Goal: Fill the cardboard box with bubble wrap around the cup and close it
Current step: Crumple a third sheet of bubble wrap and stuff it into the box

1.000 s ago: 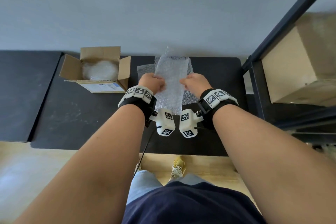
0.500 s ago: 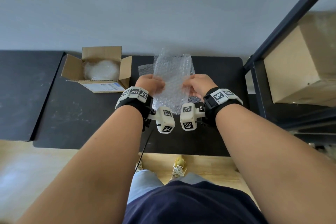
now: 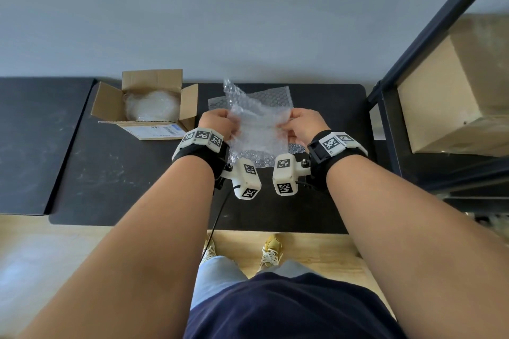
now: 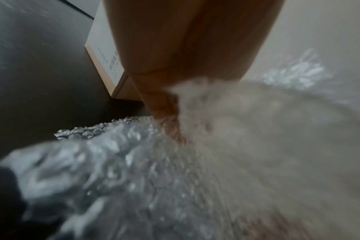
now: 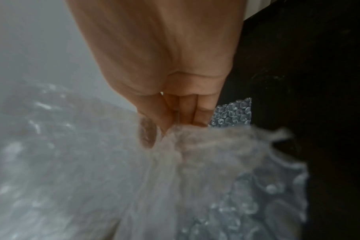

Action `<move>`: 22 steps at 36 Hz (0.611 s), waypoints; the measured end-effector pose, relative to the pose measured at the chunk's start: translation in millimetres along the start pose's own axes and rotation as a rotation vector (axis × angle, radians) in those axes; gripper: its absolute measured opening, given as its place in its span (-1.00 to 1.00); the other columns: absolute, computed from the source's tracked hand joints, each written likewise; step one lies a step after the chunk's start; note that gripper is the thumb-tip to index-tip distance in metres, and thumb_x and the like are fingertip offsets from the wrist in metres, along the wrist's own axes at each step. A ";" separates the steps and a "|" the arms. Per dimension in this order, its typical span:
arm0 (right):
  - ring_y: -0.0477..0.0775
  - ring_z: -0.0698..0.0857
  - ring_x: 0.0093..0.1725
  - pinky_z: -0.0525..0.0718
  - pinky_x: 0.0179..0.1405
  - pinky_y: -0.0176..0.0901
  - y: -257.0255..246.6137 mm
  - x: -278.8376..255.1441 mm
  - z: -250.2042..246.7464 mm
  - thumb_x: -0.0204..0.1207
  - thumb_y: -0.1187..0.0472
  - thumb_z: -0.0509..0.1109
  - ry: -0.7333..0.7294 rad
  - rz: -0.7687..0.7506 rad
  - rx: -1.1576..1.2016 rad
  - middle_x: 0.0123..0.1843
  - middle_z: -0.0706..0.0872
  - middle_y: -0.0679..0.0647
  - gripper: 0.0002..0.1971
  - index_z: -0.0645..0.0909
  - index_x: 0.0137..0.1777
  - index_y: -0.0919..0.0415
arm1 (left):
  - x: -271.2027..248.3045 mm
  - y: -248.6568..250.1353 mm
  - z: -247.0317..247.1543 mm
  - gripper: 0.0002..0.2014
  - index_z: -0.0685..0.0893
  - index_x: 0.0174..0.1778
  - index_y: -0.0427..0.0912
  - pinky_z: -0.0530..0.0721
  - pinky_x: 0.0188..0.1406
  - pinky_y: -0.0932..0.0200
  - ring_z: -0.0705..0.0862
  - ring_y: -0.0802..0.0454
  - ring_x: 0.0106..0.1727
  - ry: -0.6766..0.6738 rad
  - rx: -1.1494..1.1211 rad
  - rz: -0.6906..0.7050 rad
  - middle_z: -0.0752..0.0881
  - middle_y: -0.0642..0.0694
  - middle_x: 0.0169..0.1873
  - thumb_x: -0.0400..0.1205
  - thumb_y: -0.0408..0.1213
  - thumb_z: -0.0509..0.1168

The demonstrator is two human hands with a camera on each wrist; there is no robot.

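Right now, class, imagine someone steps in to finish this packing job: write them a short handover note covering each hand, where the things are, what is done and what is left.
Left hand and right hand: each pinches a side of one bubble wrap sheet, held up above the black table.
More bubble wrap lies flat beneath it.
Cardboard box stands to the left, flaps open, a wrapped bundle inside; the cup itself cannot be seen.
Done: something wrapped is in the box.
Left: put the held sheet in, add more if needed, fold the flaps shut.
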State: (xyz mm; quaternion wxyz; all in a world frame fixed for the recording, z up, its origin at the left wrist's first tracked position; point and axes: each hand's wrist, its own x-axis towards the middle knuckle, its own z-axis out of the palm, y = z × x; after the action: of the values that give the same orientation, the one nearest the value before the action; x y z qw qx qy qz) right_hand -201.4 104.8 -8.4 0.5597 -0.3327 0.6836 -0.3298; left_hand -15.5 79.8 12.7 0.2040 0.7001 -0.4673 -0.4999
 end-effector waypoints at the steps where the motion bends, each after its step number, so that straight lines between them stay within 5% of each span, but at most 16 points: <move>1: 0.13 0.74 -0.24 0.79 -0.21 -0.06 -0.4 0.1 1.7 0.52 0.60 0.22 0.008 -0.008 -0.020 -0.12 0.78 0.25 -0.71 0.73 -0.15 0.30 | 2.8 0.5 0.5 -0.81 0.70 0.11 -0.35 0.70 -0.04 0.05 0.63 -0.02 -0.25 -0.003 0.022 0.001 0.65 -0.10 -0.33 0.62 -0.54 0.27; 4: -0.03 0.55 -0.56 0.57 -0.54 -0.24 -2.6 -0.7 4.3 0.47 0.61 0.08 0.062 -0.066 -0.141 -0.46 0.63 0.10 -0.56 0.68 -0.39 0.21 | 5.0 2.5 0.3 -0.78 0.67 -0.05 -0.25 0.67 -0.24 0.15 0.65 -0.03 -0.30 -0.004 0.047 -0.032 0.64 -0.10 -0.34 0.55 -0.63 0.24; 6: -0.11 0.49 -0.69 0.48 -0.65 -0.33 -4.2 -1.5 4.5 0.42 0.61 0.03 0.074 -0.104 -0.220 -0.54 0.58 0.08 -0.54 0.66 -0.42 0.21 | 7.9 0.1 0.1 -0.70 0.61 -0.30 -0.13 0.70 -0.13 0.08 0.67 -0.11 -0.18 0.000 0.082 -0.031 0.67 -0.13 -0.30 0.55 -0.65 0.24; 9: -0.09 0.52 -0.62 0.52 -0.56 -0.30 -5.6 -1.8 4.7 0.39 0.62 0.00 0.092 -0.144 -0.314 -0.50 0.61 0.08 -0.52 0.66 -0.42 0.21 | 9.1 -1.5 -1.0 -0.64 0.63 -0.39 -0.18 0.70 0.17 -0.10 0.67 -0.18 -0.02 -0.042 0.090 -0.024 0.69 -0.21 -0.14 0.59 -0.68 0.17; 12: -0.08 0.55 -0.49 0.50 -0.49 -0.32 -7.0 -0.9 4.9 0.40 0.62 0.02 0.078 -0.158 -0.390 -0.44 0.63 0.03 -0.53 0.63 -0.45 0.16 | 8.6 4.9 -0.4 -0.69 0.77 -0.07 -0.32 0.60 0.29 -0.03 0.68 -0.23 0.17 -0.041 0.198 -0.022 0.70 -0.24 0.21 0.66 -0.60 0.11; 16: -0.17 0.49 -0.44 0.45 -0.46 -0.37 -11.1 -6.1 7.3 0.37 0.63 0.05 0.019 -0.184 -0.479 -0.38 0.53 -0.14 -0.56 0.60 -0.46 0.17 | 5.2 8.7 5.9 -0.64 0.65 0.33 -0.15 0.57 0.10 0.15 0.64 -0.07 0.24 -0.050 0.318 0.093 0.65 -0.13 0.33 0.67 -0.47 0.14; 19: -0.21 0.46 -0.36 0.42 -0.37 -0.34 -13.7 -7.9 11.8 0.32 0.64 0.06 -0.016 -0.223 -0.490 -0.28 0.58 -0.12 -0.56 0.62 -0.46 0.18 | 2.1 12.2 11.1 -0.47 0.46 0.54 -0.09 0.47 0.34 0.10 0.51 -0.06 0.46 -0.225 0.451 0.117 0.50 -0.07 0.50 0.63 -0.47 0.26; 22: -0.20 0.49 -0.31 0.43 -0.32 -0.32 -14.5 -9.1 14.3 0.33 0.63 0.06 -0.030 -0.248 -0.458 -0.02 0.70 0.03 -0.55 0.68 -0.40 0.16 | -0.1 16.3 14.4 -0.47 0.45 0.56 -0.06 0.34 0.51 -0.01 0.43 -0.06 0.54 -0.332 0.602 0.122 0.47 -0.05 0.53 0.64 -0.38 0.31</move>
State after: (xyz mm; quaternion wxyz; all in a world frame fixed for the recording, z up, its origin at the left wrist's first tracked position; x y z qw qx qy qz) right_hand -184.6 103.0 6.3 0.4351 -0.5367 0.6862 -0.2274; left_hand -35.7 74.7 19.0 -0.0612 0.6087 -0.6615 -0.4337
